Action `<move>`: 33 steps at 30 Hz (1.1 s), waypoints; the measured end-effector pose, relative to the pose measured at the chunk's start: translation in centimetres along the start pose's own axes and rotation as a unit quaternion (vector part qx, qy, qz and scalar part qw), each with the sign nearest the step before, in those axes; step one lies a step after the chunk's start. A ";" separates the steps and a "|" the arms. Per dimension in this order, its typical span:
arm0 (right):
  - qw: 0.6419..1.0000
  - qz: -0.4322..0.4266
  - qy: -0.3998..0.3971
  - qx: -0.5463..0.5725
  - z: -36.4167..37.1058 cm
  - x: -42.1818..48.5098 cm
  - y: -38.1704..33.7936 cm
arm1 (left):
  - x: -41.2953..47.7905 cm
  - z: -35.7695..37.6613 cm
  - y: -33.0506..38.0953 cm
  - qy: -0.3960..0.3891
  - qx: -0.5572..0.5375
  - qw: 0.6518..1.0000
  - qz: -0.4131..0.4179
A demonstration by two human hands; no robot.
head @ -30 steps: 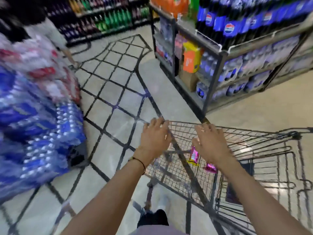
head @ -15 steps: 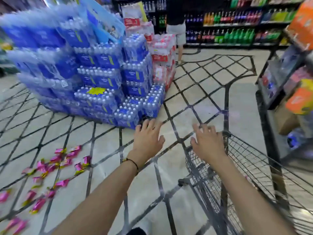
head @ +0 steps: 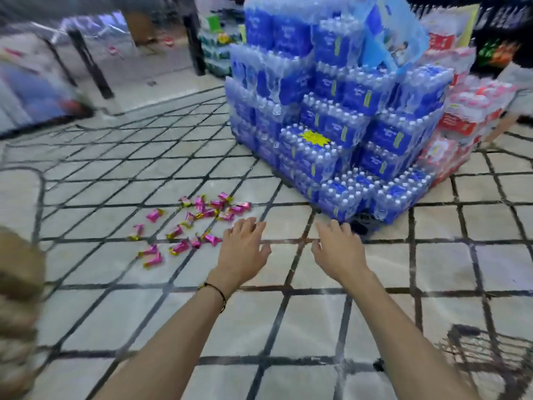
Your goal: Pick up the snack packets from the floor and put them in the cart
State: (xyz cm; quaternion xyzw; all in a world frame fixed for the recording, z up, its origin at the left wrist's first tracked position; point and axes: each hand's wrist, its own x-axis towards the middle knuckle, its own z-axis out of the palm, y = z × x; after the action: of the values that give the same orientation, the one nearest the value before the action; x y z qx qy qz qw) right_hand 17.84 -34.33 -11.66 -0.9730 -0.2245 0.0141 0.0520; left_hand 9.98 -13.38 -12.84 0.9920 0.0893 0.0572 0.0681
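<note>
Several pink snack packets [head: 196,223] with yellow ends lie scattered on the tiled floor, left of centre. My left hand [head: 243,249] is stretched out just right of the nearest packets, fingers spread and empty. My right hand [head: 337,249] reaches forward beside it, also empty with fingers apart. Only a corner of the wire cart [head: 487,356] shows at the bottom right, behind my right arm.
A tall stack of blue shrink-wrapped water bottle packs [head: 340,125] stands ahead on the right, with red-and-white packs [head: 467,116] behind it. Dark shelf posts [head: 89,67] rise at the far left. A blurred brown shape [head: 17,307] fills the left edge.
The view has swung left, away from the cart. The packets on the floor moved toward the centre, and both hands left the cart rim and now reach out over the floor.
</note>
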 end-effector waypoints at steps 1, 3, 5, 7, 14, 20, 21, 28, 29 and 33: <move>1.000 -0.019 -0.003 0.004 0.4 1.2 -2.7 | -0.2 -0.2 -2.7 -0.004 0.006 1.000 -0.017; 0.998 -0.062 -0.010 0.012 1.2 3.5 -7.9 | -0.8 -0.8 -7.8 -0.004 0.006 0.999 -0.047; 0.994 -0.105 -0.021 0.007 2.0 5.8 -13.0 | -1.1 -1.3 -12.8 -0.007 0.005 0.997 -0.076; 0.991 -0.131 -0.030 0.000 2.7 8.0 -17.8 | -1.7 -1.8 -17.7 -0.002 0.011 0.994 -0.107; 0.981 -0.191 -0.044 -0.009 4.7 15.0 -31.1 | -2.4 -3.3 -31.8 0.005 0.019 0.969 -0.246; 0.973 -0.215 -0.084 -0.021 8.5 22.1 -35.3 | 2.0 -0.4 -39.1 -0.037 -0.022 0.952 -0.304; 0.971 -0.219 -0.093 -0.020 9.4 23.7 -35.3 | 3.4 0.1 -39.9 -0.044 -0.025 0.950 -0.310; 0.953 -0.261 -0.141 -0.055 13.0 37.4 -36.5 | 13.4 2.9 -45.2 -0.068 -0.065 0.931 -0.353; 0.951 -0.265 -0.149 -0.052 13.1 39.0 -37.0 | 14.7 3.2 -45.9 -0.076 -0.068 0.929 -0.356; 0.943 -0.290 -0.158 -0.047 14.1 45.6 -39.4 | 20.1 3.8 -49.3 -0.099 -0.060 0.925 -0.362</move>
State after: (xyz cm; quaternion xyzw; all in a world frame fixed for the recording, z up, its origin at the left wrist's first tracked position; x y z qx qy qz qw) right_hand 41.00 22.20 -21.68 -0.8525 -0.5024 0.1413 -0.0275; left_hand 21.76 37.90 -21.70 0.8869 0.4315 -0.0643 0.1522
